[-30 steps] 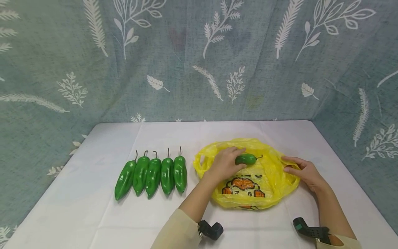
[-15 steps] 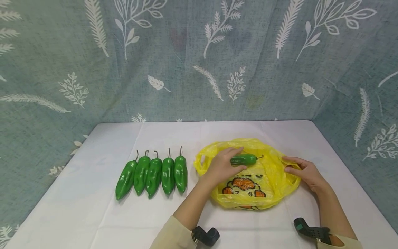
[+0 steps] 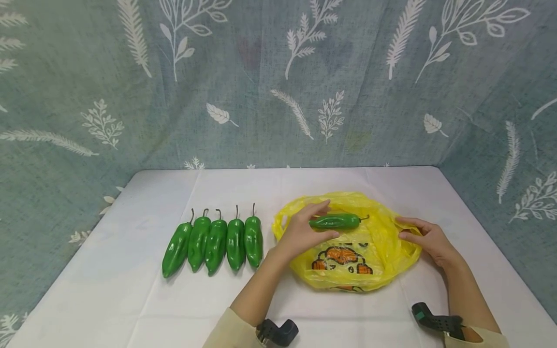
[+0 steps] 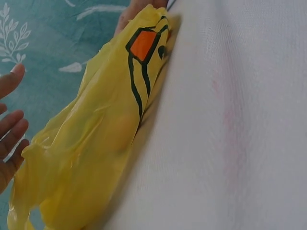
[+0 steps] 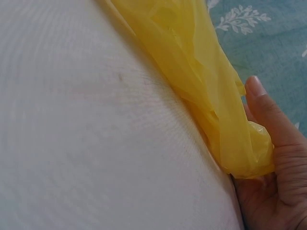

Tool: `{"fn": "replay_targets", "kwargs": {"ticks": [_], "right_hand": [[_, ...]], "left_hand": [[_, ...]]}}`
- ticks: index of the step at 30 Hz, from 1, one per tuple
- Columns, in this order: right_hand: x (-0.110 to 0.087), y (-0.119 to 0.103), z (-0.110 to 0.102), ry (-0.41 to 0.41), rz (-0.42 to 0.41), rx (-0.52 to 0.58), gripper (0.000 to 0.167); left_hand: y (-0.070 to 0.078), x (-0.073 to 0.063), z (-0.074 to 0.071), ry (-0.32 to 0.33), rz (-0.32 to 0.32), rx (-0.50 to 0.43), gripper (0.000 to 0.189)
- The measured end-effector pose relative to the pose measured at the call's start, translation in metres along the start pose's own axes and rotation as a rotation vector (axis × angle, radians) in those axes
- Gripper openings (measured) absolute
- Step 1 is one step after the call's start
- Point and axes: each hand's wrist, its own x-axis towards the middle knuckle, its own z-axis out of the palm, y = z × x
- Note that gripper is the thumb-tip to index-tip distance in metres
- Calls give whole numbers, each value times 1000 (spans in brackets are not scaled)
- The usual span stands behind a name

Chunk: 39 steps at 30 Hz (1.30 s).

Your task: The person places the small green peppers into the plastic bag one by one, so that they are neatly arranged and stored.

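Note:
A yellow plastic bag (image 3: 378, 246) lies spread with its mouth up and an orange and black print showing inside. One green chili pepper (image 3: 337, 221) lies in it, stem to the right. My left hand (image 3: 302, 232) hovers over the bag's left side, thumb and fingers spread apart around the pepper's tip end, which it partly hides. In the left wrist view its fingers (image 4: 12, 132) are loosely extended beside the bag. My right hand (image 3: 431, 241) holds the bag's right rim between thumb and fingers; in the right wrist view the yellow film bunches against the palm.
Several green chili peppers (image 3: 216, 246) lie side by side left of the bag, stems pointing away. They rest on a white-covered table (image 3: 130, 299). A blue-green leaf-print cloth (image 3: 261, 135) stands behind and along both sides.
My left hand has drawn back to the left and spread its fingers, letting go of the chili pepper, now more exposed in the bag. The right hand has stayed at the bag's rim.

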Motion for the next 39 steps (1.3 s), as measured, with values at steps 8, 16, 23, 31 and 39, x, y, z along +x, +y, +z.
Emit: {"fn": "replay_targets", "kwargs": {"ticks": [8, 16, 23, 31, 39], "right_hand": [[0, -1, 0, 1, 9, 3, 53], [0, -1, -3, -13, 5, 7, 55], [0, 0, -2, -12, 8, 10, 54], [1, -1, -1, -11, 16, 10, 54], [1, -1, -1, -5, 8, 6, 53]], "left_hand": [[-5, -7, -10, 5, -50, -26, 78], [-6, -11, -17, 13, -59, 1, 80], [-10, -18, -26, 51, -73, 15, 81], [-14, -28, -41, 87, -102, -11, 81], [-17, -41, -56, 125, -151, -37, 79]]}}
